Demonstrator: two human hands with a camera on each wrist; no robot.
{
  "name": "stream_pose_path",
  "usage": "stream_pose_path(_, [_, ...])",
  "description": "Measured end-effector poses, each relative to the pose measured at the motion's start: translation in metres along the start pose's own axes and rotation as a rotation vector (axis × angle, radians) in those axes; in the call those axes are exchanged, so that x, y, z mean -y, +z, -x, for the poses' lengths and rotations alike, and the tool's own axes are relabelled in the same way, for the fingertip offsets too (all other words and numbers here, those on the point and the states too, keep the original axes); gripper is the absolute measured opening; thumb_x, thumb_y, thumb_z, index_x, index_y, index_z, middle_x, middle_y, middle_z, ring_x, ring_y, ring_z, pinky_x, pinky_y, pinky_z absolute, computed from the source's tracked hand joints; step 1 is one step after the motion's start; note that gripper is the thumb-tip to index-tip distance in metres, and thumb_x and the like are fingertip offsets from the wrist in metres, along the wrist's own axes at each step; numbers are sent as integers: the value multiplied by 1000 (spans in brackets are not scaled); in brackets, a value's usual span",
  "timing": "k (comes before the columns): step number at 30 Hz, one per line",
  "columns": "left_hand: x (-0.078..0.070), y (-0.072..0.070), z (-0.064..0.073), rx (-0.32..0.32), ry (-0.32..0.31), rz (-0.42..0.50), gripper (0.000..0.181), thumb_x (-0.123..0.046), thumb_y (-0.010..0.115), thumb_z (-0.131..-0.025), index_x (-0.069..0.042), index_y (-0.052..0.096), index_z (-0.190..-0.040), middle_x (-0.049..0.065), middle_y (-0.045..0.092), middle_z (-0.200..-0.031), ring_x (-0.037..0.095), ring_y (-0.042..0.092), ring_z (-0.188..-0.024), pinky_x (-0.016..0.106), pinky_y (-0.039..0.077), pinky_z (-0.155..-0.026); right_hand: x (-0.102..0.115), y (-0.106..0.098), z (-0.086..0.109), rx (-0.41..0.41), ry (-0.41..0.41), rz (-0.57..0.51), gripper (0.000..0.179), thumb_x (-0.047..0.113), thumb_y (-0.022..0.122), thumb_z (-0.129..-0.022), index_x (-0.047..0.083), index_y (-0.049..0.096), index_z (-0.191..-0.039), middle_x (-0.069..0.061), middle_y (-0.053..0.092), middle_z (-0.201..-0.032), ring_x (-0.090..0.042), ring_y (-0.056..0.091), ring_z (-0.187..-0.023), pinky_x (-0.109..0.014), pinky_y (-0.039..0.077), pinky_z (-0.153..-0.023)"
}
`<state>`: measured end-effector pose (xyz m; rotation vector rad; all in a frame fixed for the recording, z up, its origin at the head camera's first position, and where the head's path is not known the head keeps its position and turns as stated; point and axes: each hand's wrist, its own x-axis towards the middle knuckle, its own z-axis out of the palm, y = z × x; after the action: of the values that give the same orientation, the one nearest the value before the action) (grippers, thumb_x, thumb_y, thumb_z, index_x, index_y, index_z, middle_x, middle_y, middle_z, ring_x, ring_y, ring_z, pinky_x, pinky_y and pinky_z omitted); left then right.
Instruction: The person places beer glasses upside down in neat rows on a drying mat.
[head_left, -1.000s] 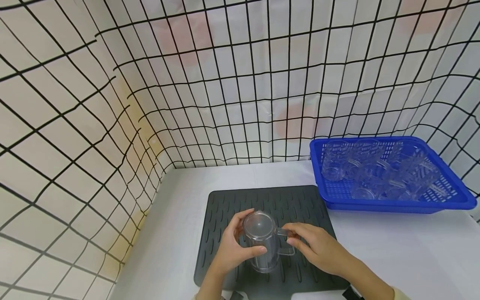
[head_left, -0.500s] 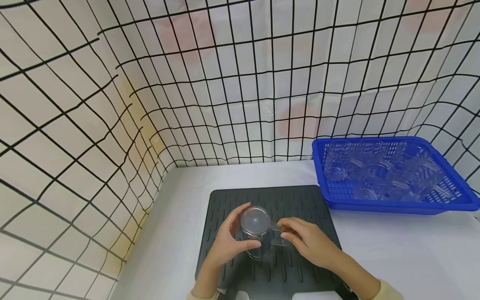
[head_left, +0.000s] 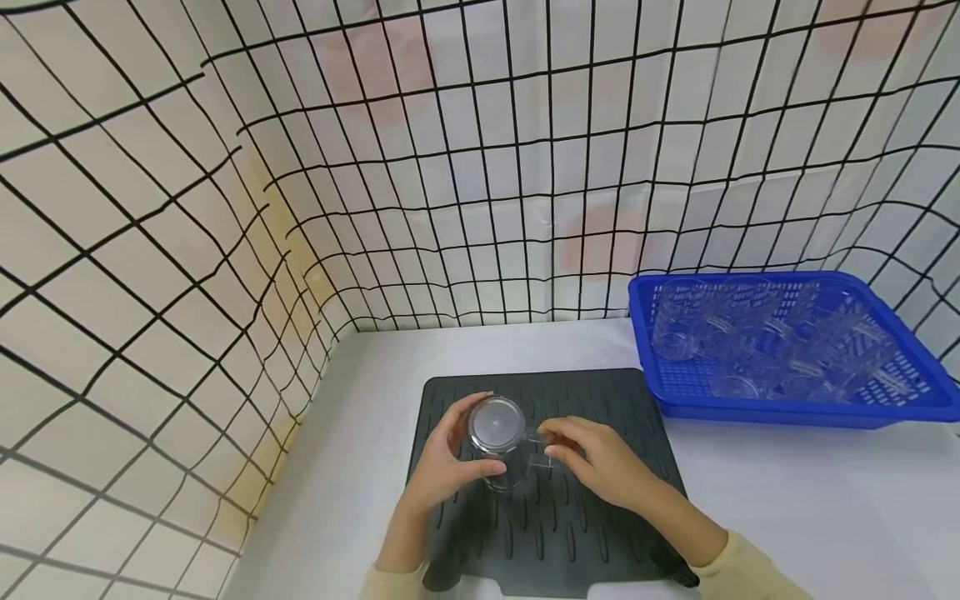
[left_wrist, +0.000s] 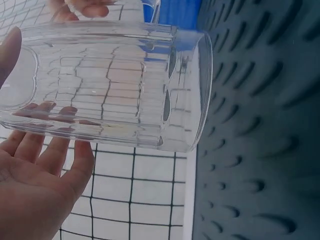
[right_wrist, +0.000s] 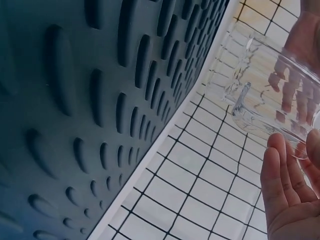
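A clear mug (head_left: 498,425) is held bottom up, close over the dark ribbed drying mat (head_left: 551,533). My left hand (head_left: 444,467) grips it around the body from the left, thumb in front and fingers behind. On the right, my right hand (head_left: 600,460) pinches the mug's handle (head_left: 542,452) between thumb and fingers. In the left wrist view, the open rim (left_wrist: 204,92) faces the mat. The right wrist view shows the right fingers (right_wrist: 285,185) at the handle and the left fingers through the clear wall.
A blue plastic basket (head_left: 787,412) stands at the back right with several clear mugs (head_left: 750,358) in it, beside the mat's far right corner. Black wire grid panels (head_left: 480,208) rise behind and at the left of the white table (head_left: 330,467).
Both hands have carried the mug away from the body and a little to the left over the mat. The grips look the same.
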<state>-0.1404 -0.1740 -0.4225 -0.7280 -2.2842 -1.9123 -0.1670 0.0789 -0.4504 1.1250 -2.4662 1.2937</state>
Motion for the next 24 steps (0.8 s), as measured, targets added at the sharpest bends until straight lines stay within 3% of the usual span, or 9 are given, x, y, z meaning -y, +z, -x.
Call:
stream_pose_path(2, [1, -4, -3, 3, -6, 7, 83, 8, 81, -72, 3, 39, -143, 18, 48, -141, 23, 50, -125, 36, 41, -104, -1, 1, -6, 7, 6, 0, 23, 14, 60, -97, 5, 64, -118, -2, 67, -105, -7, 61, -85, -28, 55, -72])
stream_pose_path(9, [34, -25, -17, 2, 3, 9, 85, -8, 85, -75, -12, 40, -147, 6, 47, -143, 25, 49, -125, 36, 43, -102, 3, 0, -31, 21, 10, 46, 23, 14, 62, -96, 4, 64, -117, -3, 67, -102, -9, 59, -81, -28, 54, -70])
stream_pose_path(17, [30, -34, -25, -11, 2, 5, 88, 14, 78, -72, 1, 34, -147, 20, 42, -145, 31, 45, -129, 42, 37, -108, 5, -2, -46, 25, 1, 74, 25, 13, 63, -96, 3, 64, -118, -4, 66, -102, -10, 59, -81, -28, 54, -70])
stream_pose_path(20, [30, -37, -26, -10, -6, 4, 87, 13, 78, -72, 0, 34, -147, 18, 43, -146, 31, 46, -128, 46, 36, -108, 4, -2, -49, 35, 0, 79, 26, 14, 63, -96, 3, 64, -119, -3, 66, -102, -12, 60, -82, -29, 54, -71])
stream_pose_path(24, [32, -41, -27, -15, -14, 10, 86, 9, 79, -74, -6, 36, -148, 12, 44, -146, 28, 46, -128, 42, 36, -108, 2, 0, -54, 38, -1, 79, 25, 14, 63, -96, 4, 65, -119, -3, 67, -102, -12, 62, -83, -30, 55, -72])
